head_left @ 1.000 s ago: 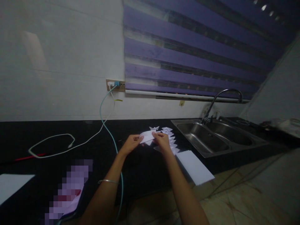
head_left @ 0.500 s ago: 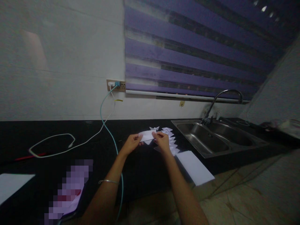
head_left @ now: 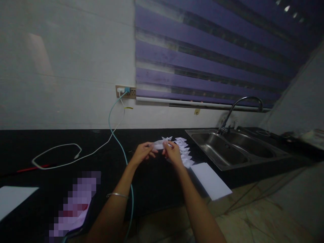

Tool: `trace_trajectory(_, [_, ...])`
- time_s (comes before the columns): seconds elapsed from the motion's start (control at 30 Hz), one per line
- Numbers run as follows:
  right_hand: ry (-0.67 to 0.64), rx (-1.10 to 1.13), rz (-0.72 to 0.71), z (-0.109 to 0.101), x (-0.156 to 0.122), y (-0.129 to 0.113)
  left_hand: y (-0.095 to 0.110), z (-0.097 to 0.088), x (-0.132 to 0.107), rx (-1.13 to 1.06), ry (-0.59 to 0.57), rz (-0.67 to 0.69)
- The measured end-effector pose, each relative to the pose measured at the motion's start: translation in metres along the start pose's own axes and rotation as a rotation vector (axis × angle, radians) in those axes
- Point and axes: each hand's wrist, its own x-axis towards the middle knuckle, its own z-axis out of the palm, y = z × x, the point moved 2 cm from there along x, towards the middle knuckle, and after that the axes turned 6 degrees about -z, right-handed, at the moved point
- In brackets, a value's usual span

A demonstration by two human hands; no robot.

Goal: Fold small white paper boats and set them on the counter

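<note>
Both hands hold one small folded white paper (head_left: 159, 145) above the black counter (head_left: 63, 141). My left hand (head_left: 142, 153) pinches its left end. My right hand (head_left: 173, 152) pinches its right end, fingers closed on it. Just right of my hands lies a row of several small folded white paper pieces (head_left: 184, 152). A flat white sheet (head_left: 210, 180) rests at the counter's front edge, right of my right forearm.
A steel double sink (head_left: 227, 148) with a curved tap (head_left: 240, 104) sits at the right. A teal cable (head_left: 118, 135) and a white cable (head_left: 58, 155) run from the wall socket (head_left: 125, 91) across the counter. Another white sheet (head_left: 15, 200) lies far left.
The paper between my hands has become narrower, pressed flatter, and my hands have drawn slightly closer together.
</note>
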Motion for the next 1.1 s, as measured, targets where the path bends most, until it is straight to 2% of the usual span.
trace_trajectory(0.27, [-0.083, 0.237, 0.106, 0.004, -0.002, -0.005, 0.007, 0.002, -0.005, -0.070, 0.048, 0.003])
trace_trajectory(0.4, [-0.132, 0.195, 0.064, 0.003, -0.002, -0.002, 0.007, 0.000, -0.004, -0.074, 0.058, 0.018])
trace_trajectory(0.67, [-0.108, 0.015, -0.016, 0.006, -0.006, 0.001, 0.003, -0.003, 0.001, 0.016, 0.110, 0.104])
trace_trajectory(0.93, [-0.066, 0.037, -0.031, 0.008, -0.007, -0.007, 0.002, -0.001, 0.003, 0.080, 0.170, 0.216])
trace_trajectory(1.1, [-0.085, 0.091, -0.020, 0.007, -0.007, -0.007, 0.004, -0.001, 0.003, 0.061, 0.180, 0.207])
